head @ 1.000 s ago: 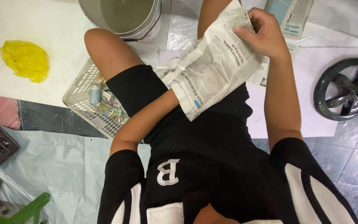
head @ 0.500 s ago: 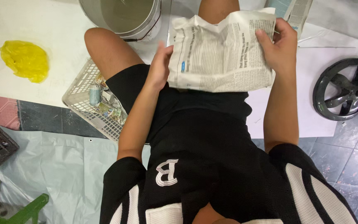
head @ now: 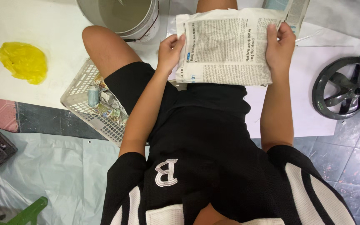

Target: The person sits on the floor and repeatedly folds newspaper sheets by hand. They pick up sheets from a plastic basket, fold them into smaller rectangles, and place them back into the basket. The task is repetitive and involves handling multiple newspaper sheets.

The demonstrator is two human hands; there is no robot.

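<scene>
The folded newspaper (head: 228, 48) now lies flatter and squarer across the lap than half a second ago, its crumpled upper edge smoothed and its printed columns running sideways. The left hand (head: 170, 52) has shifted from the lower left corner up to the left edge of the newspaper, thumb on the printed face and fingers curled behind the edge, pinching it. The right hand (head: 280, 46) stays on the right edge, thumb on top and fingers wrapped narrowly around the fold, gripping the newspaper. One second ago the newspaper was held tilted and bunched by the right hand alone; it is now level and held at both edges. Beyond the upper left corner of the newspaper stands a grey bucket (head: 121, 16), well filled with a murky liquid. Left of the newspaper, past the bare knee, a white plastic basket (head: 80, 93) holds scraps of paper; the thigh covers its right part. Farther left of the newspaper a yellow plastic bag (head: 21, 61) lies crumpled on the white sheet (head: 55, 37). Right of the newspaper, well apart, a black wheel (head: 342, 87) rests partly on white paper and partly on dark tiles. More newspaper sheets (head: 296, 10) touch the upper right corner.
</scene>
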